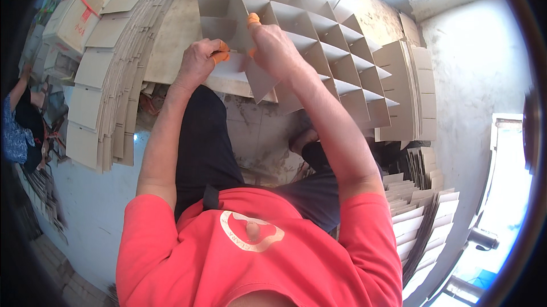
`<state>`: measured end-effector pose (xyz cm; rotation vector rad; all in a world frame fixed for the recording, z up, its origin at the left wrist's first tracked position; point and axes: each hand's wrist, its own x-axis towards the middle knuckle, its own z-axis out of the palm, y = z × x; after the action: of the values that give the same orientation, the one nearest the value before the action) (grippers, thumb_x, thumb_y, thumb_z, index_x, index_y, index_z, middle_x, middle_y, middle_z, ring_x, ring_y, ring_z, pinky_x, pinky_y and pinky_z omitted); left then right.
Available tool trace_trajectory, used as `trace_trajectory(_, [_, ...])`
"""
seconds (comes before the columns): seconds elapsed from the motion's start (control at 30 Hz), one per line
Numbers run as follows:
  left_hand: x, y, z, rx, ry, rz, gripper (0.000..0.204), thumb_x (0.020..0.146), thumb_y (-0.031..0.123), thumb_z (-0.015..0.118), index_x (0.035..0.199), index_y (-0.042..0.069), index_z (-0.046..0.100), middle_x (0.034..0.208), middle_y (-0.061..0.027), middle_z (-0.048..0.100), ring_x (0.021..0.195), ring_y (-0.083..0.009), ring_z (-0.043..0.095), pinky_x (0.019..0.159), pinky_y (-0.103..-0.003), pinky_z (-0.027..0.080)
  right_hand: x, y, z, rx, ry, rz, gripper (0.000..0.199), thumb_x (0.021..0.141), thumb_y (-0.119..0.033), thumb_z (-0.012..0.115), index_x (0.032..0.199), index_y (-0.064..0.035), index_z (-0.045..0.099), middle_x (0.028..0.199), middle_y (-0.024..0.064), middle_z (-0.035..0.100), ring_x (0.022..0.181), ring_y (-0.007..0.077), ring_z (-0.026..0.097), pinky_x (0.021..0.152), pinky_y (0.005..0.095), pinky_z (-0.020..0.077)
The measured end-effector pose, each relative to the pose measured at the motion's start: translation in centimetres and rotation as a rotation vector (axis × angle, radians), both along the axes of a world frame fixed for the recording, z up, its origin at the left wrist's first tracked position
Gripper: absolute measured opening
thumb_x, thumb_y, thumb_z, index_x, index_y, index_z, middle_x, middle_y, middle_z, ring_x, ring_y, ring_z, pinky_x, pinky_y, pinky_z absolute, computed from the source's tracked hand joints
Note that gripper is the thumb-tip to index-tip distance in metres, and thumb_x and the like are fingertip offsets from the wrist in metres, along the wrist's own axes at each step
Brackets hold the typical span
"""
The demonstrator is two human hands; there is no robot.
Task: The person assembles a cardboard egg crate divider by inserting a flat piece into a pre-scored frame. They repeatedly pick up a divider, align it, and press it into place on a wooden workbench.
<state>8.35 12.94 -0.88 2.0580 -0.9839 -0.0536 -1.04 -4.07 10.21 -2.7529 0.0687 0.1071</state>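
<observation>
A grid of interlocking cardboard dividers stands on the work surface in front of me, with open square cells. My right hand grips a long slotted cardboard strip at the grid's left part, which slants toward me. Orange covers wrap fingers of both hands. My left hand is closed in a pinch to the left of that strip, at the edge of a pale cardboard piece. The exact contact under its fingertips is partly hidden.
Tall stacks of slotted cardboard strips rise at the left, with more strips at the right and lower right. A carton with red tape sits far left. Another person's arm and patterned clothing show at the left rim.
</observation>
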Motion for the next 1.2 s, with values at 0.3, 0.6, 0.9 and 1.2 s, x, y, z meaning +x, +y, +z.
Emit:
trace_trajectory(0.3, [-0.6,0.6,0.6,-0.006,0.059,-0.064,0.012,0.075,0.003,0.07,0.086,0.0,0.067,0.079,-0.012,0.067,0.072,-0.0206,0.064,0.065,-0.031,0.048,-0.3,-0.2,-2.7,0.057,-0.069,0.048,0.035,0.075,0.007,0.061,0.109,0.0142,0.052,0.093,0.0259,0.064,0.089,0.0377,0.066,0.072,0.0429,0.0554])
trace_trajectory(0.6, [-0.7,-0.1,0.6,-0.001,0.053,-0.038,0.015,0.075,0.002,0.071,0.089,-0.001,0.067,0.083,-0.013,0.069,0.077,-0.0203,0.065,0.068,-0.03,0.049,1.7,0.7,-2.6,0.154,0.454,-0.006,0.011,0.076,0.001,0.062,0.082,0.0097,0.062,0.075,0.0233,0.066,0.069,0.0342,0.069,0.061,0.0419,0.0561])
trace_trajectory(0.9, [-1.8,1.8,1.2,0.01,-0.347,0.022,0.062,0.064,0.015,0.08,0.122,0.006,0.06,0.116,-0.0102,0.064,0.109,-0.0269,0.058,0.091,-0.036,0.046,-0.3,-6.6,-1.5,-0.068,-0.158,-0.445,0.048,0.087,-0.044,0.063,0.112,-0.0045,0.059,0.095,0.0182,0.068,0.092,0.0335,0.065,0.082,0.0438,0.0505])
trace_trajectory(1.2, [0.9,-3.5,2.5,0.117,-0.463,-0.137,0.09,0.06,0.014,0.081,0.14,0.006,0.042,0.14,-0.0107,0.045,0.136,-0.0336,0.033,0.111,-0.045,0.03,-3.8,-20.1,-4.2,-0.181,0.112,-0.555,0.105,0.072,-0.073,0.062,0.139,0.0031,0.039,0.12,0.0231,0.06,0.117,0.0374,0.053,0.099,0.0431,0.0406])
